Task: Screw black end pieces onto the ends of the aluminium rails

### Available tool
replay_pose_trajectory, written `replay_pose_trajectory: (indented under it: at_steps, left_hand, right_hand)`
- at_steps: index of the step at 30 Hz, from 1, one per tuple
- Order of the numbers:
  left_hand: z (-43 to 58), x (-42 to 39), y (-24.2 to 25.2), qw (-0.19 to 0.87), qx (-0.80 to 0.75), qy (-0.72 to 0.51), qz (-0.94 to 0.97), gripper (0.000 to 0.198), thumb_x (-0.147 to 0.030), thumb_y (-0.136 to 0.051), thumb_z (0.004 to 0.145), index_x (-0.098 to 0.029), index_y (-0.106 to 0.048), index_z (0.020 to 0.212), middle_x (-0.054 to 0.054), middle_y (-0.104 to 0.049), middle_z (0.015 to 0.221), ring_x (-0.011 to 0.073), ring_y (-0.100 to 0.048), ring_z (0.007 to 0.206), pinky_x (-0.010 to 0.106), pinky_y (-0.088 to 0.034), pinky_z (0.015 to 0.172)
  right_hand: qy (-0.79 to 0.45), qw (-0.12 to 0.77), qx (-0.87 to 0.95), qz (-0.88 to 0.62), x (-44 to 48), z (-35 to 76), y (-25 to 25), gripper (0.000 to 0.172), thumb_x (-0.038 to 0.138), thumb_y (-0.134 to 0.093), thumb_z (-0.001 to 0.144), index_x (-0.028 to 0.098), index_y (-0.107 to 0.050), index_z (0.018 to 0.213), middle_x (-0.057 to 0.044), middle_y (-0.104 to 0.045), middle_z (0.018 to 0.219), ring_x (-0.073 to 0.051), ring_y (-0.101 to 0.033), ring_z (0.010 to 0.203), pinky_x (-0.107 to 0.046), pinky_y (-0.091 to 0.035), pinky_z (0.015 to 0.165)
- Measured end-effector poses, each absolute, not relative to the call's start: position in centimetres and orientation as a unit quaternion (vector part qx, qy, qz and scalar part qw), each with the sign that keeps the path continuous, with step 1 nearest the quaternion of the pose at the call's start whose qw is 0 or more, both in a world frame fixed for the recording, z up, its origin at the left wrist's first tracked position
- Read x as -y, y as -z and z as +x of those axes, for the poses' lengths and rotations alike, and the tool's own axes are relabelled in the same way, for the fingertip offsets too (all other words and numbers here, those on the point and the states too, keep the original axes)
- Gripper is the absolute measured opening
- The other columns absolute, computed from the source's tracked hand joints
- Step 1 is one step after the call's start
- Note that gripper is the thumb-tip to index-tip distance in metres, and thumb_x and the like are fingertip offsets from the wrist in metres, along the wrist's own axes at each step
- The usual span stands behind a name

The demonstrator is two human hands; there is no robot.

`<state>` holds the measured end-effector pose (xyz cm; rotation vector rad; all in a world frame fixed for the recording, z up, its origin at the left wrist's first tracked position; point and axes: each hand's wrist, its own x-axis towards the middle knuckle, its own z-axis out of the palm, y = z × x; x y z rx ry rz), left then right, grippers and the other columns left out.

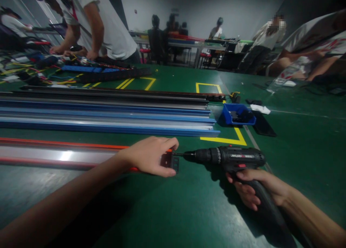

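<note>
Left hand (151, 156) clamps down on the right end of the orange-edged rail (62, 155). Fingers curl over the top, thumb on the near side, pinching the rail, w/ the black end piece (173, 164) poking out past the fingertips. Right hand (256, 190) is wrapped tight round the grip of the drill (229, 157). The drill lies level just right of the rail end, in line w/ it, bit tip touching the end piece.

Looks like the fastening stage at this end: piece already sits on the rail, bit lined up. Can't tell if a screw is on the bit or how deep it sits, too small. Far end of the rail is out of frame, so no word on that.

Beyond the rail: stack of blue rails (108, 118), parallel to it. Blue bin (238, 115) sits beyond & right of the rail end, w/ parts inside. Other ppl work well beyond the rail, their hands nowhere near it.
</note>
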<state>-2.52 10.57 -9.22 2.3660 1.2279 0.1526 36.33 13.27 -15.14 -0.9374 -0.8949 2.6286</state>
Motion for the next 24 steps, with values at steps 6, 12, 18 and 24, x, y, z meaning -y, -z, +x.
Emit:
replay_pose_trajectory:
  at_steps: [6, 12, 18, 24]
  left_hand:
    - [-2.6, -10.4, 9.2, 0.221, -0.452, -0.059, 0.862, 0.058, -0.064, -0.068, 0.079, -0.024, -0.050, 0.116, 0.002, -0.067, 0.101, 0.0238, -0.063, 0.086, 0.034, -0.043, 0.076]
    - [-3.1, -10.5, 9.7, 0.207, -0.430, -0.116, 0.871, 0.066, -0.058, -0.060, 0.089, -0.022, -0.040, 0.140, 0.013, -0.057, 0.138, 0.0296, -0.059, 0.118, 0.045, -0.047, 0.098]
    - [-3.3, -8.8, 6.7, 0.236, -0.369, -0.300, 0.847, 0.052, -0.054, -0.028, 0.104, -0.023, -0.050, 0.140, 0.013, -0.054, 0.136, 0.0259, -0.052, 0.124, 0.048, -0.043, 0.107]
    - [-2.4, -3.4, -2.5, 0.267, -0.211, -0.487, 0.805, 0.055, -0.048, -0.029, 0.106, -0.018, -0.075, 0.113, 0.011, -0.067, 0.110, 0.0251, -0.058, 0.111, 0.045, -0.046, 0.103]
  right_hand:
    - [-0.892, 0.115, 0.304, -0.316, -13.3, 36.2, 14.9, 0.026, 0.031, -0.067, 0.088, 0.009, -0.072, 0.102, 0.005, -0.053, 0.055, -0.007, -0.045, 0.040, -0.023, -0.052, 0.044]
    - [-0.884, 0.142, 0.316, -0.312, -12.5, 36.0, 14.5, 0.025, 0.029, -0.067, 0.090, 0.010, -0.070, 0.106, 0.004, -0.057, 0.057, -0.008, -0.050, 0.043, -0.023, -0.052, 0.047]
    - [-0.852, 0.161, 0.362, -0.343, -11.5, 35.8, 13.7, 0.029, 0.032, -0.075, 0.085, 0.010, -0.071, 0.105, 0.004, -0.057, 0.057, -0.009, -0.052, 0.045, -0.023, -0.050, 0.047]
    - [-0.803, 0.168, 0.418, -0.390, -10.1, 36.1, 12.6, 0.035, 0.038, -0.079, 0.082, 0.014, -0.074, 0.107, 0.003, -0.059, 0.056, -0.012, -0.055, 0.047, -0.027, -0.051, 0.048]
